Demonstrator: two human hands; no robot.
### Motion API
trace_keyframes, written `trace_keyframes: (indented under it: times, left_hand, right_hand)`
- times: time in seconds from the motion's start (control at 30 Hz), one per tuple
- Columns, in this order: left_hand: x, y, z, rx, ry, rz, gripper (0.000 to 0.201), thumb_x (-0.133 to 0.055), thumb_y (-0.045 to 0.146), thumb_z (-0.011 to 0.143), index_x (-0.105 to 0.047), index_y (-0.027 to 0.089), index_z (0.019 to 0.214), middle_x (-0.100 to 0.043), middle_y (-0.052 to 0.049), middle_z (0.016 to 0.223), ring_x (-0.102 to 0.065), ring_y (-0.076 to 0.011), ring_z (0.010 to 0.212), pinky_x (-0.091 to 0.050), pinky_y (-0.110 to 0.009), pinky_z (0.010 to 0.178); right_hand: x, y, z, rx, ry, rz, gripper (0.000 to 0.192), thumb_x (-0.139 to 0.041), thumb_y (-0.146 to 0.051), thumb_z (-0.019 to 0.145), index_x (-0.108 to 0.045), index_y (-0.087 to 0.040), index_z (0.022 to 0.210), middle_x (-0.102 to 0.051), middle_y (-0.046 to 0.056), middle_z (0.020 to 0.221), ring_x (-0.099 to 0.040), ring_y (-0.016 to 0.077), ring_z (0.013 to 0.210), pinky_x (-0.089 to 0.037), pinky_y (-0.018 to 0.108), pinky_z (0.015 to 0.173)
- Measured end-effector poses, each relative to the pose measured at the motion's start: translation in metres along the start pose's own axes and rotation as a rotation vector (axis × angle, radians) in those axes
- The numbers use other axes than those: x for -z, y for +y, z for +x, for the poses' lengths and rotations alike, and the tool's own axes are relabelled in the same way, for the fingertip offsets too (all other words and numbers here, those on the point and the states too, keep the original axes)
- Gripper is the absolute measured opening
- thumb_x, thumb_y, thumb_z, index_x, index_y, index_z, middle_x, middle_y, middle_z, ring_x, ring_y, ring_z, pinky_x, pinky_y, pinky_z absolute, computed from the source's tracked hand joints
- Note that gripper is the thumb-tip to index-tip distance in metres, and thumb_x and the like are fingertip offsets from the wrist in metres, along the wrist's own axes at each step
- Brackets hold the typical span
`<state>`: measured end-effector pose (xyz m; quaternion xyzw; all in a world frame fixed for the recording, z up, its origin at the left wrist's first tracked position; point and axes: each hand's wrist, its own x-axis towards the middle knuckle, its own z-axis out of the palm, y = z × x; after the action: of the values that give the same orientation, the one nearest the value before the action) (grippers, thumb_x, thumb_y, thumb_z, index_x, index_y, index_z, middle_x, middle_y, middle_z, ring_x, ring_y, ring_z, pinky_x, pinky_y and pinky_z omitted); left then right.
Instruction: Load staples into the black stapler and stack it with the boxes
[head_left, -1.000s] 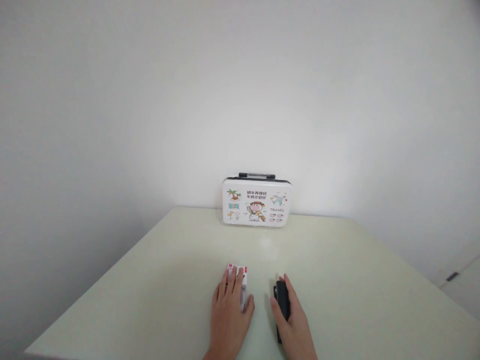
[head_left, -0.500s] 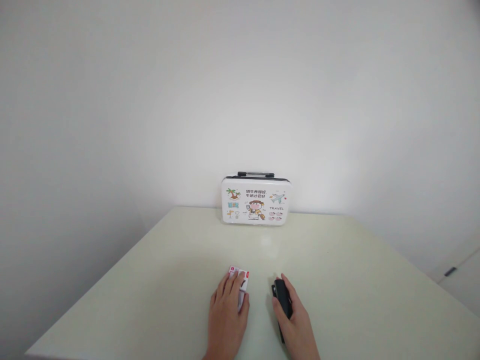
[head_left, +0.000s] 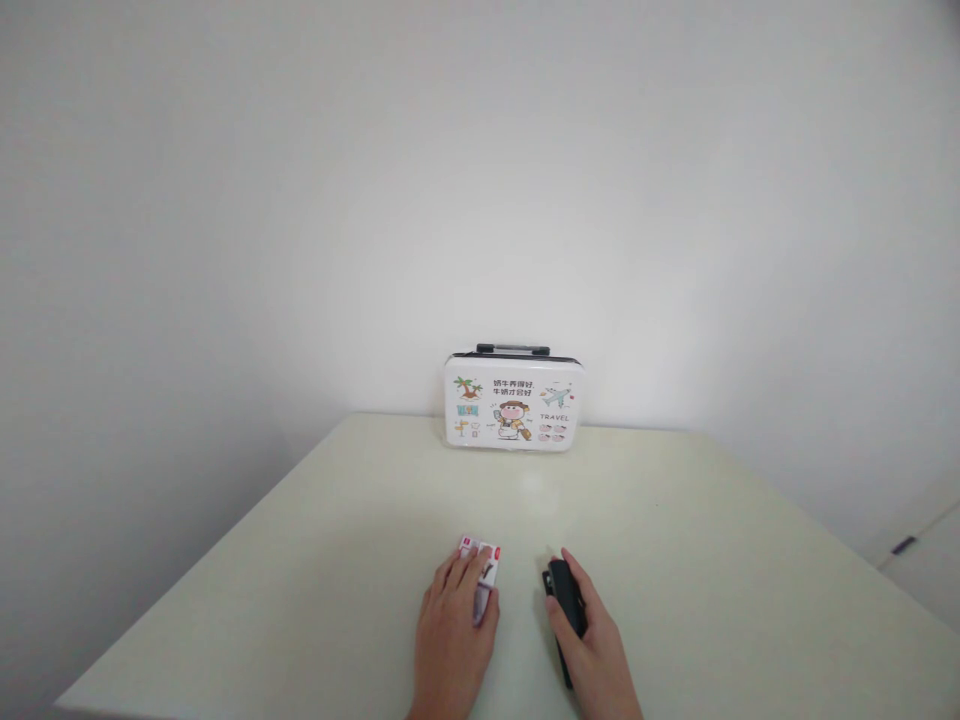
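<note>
My left hand (head_left: 454,625) lies over a small white box (head_left: 489,572) with red and pink printing. Its fingers rest across the top and its thumb is along the right side, so much of the box is covered. A little to the right, my right hand (head_left: 594,630) is wrapped round a black stapler (head_left: 568,598), thumb on its left and fingers behind its right side. The stapler points away from me, low at the table surface. A gap of bare tabletop separates the two hands.
A white case (head_left: 514,402) with cartoon travel pictures and a black handle stands upright at the back of the pale table (head_left: 337,540), by the white wall (head_left: 480,180). At the far right, a dark handle-like piece (head_left: 904,546) shows on a pale surface.
</note>
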<state>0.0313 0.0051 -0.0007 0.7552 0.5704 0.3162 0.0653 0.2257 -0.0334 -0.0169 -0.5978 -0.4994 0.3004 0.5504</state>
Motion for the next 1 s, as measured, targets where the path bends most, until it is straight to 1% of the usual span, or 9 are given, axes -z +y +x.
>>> trace_keyframes:
  times: [0.33,0.5,0.63,0.87,1.0]
  left_hand:
    - [0.003,0.001,-0.001,0.002,-0.002,-0.013,0.048,-0.050,0.025,0.096,-0.054,0.033,0.144,-0.057,0.000,0.148,-0.047,-0.0225,0.139,-0.044,-0.045,0.114]
    - [0.002,0.001,-0.002,-0.005,0.001,-0.018,0.049,-0.050,0.025,0.096,-0.054,0.033,0.144,-0.058,0.000,0.148,-0.048,-0.0238,0.139,-0.044,-0.046,0.113]
    - [0.002,0.000,-0.003,-0.001,0.003,-0.025,0.049,-0.051,0.024,0.096,-0.054,0.033,0.144,-0.057,0.000,0.148,-0.048,-0.0234,0.139,-0.044,-0.046,0.114]
    - [0.002,-0.001,-0.002,-0.010,0.019,-0.051,0.048,-0.052,0.026,0.096,-0.055,0.033,0.143,-0.058,0.002,0.148,-0.047,-0.0228,0.140,-0.043,-0.046,0.117]
    - [0.001,-0.002,-0.002,-0.009,0.010,-0.042,0.048,-0.051,0.027,0.096,-0.055,0.033,0.144,-0.057,0.003,0.148,-0.046,-0.0226,0.140,-0.043,-0.046,0.118]
  right_hand:
    - [0.001,0.002,0.000,-0.027,0.011,0.037,0.067,-0.064,-0.052,0.089,-0.049,-0.025,0.148,-0.052,0.008,0.153,-0.045,0.0281,0.144,-0.026,0.050,0.124]
    - [0.002,0.000,0.000,-0.021,0.041,0.059,0.069,-0.069,-0.052,0.084,-0.055,-0.025,0.145,-0.057,0.008,0.149,-0.049,0.0303,0.141,-0.029,0.050,0.123]
    - [0.002,-0.004,-0.001,-0.019,0.067,0.063,0.067,-0.071,-0.052,0.082,-0.058,-0.024,0.142,-0.061,0.008,0.145,-0.053,0.0305,0.137,-0.034,0.047,0.121]
    - [0.003,-0.002,0.001,-0.009,0.071,0.060,0.068,-0.071,-0.054,0.082,-0.059,-0.025,0.142,-0.060,0.008,0.145,-0.052,0.0308,0.138,-0.035,0.047,0.121]
    - [0.004,0.004,0.002,-0.018,0.058,0.128,0.067,-0.068,-0.054,0.085,-0.056,-0.024,0.144,-0.062,0.009,0.143,-0.054,0.0304,0.137,-0.034,0.048,0.121]
